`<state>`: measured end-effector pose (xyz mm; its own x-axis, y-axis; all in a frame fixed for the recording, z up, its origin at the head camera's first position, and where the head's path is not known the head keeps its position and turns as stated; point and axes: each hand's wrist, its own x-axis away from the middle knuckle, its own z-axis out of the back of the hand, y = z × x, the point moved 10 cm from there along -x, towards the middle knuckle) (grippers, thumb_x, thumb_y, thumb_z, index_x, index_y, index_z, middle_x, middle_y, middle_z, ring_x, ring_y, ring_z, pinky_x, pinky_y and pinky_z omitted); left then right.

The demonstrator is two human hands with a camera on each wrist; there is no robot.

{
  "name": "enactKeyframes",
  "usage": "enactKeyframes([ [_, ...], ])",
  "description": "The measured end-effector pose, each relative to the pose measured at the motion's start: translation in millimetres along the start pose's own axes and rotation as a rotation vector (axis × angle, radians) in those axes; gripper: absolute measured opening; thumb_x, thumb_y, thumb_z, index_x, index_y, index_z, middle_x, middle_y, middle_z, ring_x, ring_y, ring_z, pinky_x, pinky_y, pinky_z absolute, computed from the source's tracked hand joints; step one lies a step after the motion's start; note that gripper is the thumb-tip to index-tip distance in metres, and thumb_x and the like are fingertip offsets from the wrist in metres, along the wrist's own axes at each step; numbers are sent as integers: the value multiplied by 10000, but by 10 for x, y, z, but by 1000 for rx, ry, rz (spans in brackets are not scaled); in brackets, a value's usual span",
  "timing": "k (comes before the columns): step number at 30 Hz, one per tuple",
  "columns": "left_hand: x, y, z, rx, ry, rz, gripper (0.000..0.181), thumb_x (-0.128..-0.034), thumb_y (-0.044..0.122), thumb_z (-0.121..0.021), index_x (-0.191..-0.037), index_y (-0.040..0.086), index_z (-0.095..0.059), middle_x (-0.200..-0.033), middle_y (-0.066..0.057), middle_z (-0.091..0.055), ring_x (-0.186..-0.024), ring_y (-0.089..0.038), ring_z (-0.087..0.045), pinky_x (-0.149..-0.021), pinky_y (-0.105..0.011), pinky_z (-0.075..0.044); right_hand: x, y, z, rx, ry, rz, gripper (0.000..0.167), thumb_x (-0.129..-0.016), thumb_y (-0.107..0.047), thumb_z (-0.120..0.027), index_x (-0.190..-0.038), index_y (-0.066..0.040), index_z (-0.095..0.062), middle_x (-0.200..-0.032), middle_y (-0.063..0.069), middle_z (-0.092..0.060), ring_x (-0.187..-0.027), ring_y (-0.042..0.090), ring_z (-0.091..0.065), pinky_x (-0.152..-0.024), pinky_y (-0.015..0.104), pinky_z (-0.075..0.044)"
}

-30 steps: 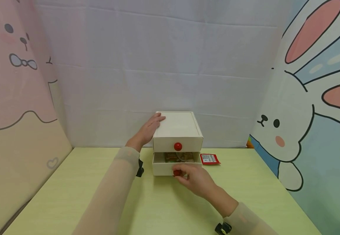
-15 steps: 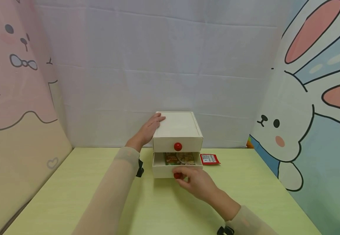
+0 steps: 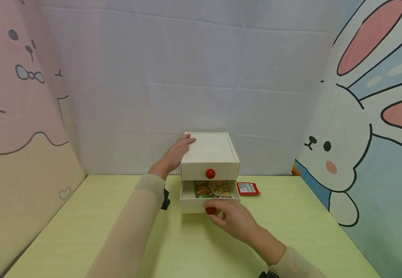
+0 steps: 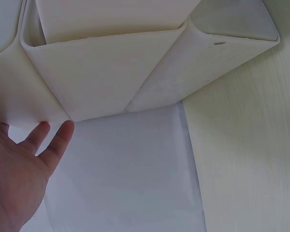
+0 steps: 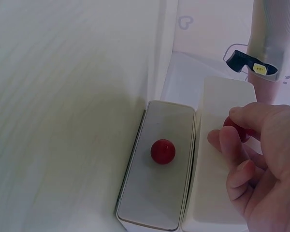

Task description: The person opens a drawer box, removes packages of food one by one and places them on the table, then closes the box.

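On the left, a cloth (image 3: 27, 119) is showing a pale cartoon animal with a bow tie, hanging beside the yellow-green table (image 3: 93, 224). A light left sleeve (image 3: 128, 220) is reaching in from the near side, a black wrist strap (image 3: 165, 199) sitting at its cuff. The left hand (image 3: 173, 152) is resting at the left edge of the white drawer box (image 3: 209, 146), its fingers lying extended and somewhat spread. The box is standing at the far middle of the table, before a white cloth (image 3: 187, 77). Its upper drawer (image 3: 192, 171) is sitting closed, an upper knob (image 3: 210, 173), round and red, projecting from the front. Below, the lower drawer (image 3: 191, 205) is standing partly out toward the near side, a printed packet (image 3: 204, 190) lying inside. The right hand (image 3: 233, 218) is pinching the red lower knob (image 3: 209, 211) between thumb and fingers. Just right of the box, a red packet (image 3: 248, 188) with a white label is lying flat. Farther right, a rabbit-patterned cloth (image 3: 347, 166) is hanging along the table.
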<state>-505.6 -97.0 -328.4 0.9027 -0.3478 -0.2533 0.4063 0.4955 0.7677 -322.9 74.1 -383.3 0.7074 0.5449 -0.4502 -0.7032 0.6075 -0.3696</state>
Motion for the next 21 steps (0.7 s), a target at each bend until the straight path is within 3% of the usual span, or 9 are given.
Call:
enactKeyframes([
  [21,1,2,-2,-4,-3,-4,575,-1189,336,-239,-1709,170,-421,-1869,11,-121,-1744,-279,-37,-1396,-596,-92,94,-82,13,-6,11,30,267,-958,-75,-837,-1211,-151,-802,-1095,-23,-830,-889,71,-747,-662,144,-541],
])
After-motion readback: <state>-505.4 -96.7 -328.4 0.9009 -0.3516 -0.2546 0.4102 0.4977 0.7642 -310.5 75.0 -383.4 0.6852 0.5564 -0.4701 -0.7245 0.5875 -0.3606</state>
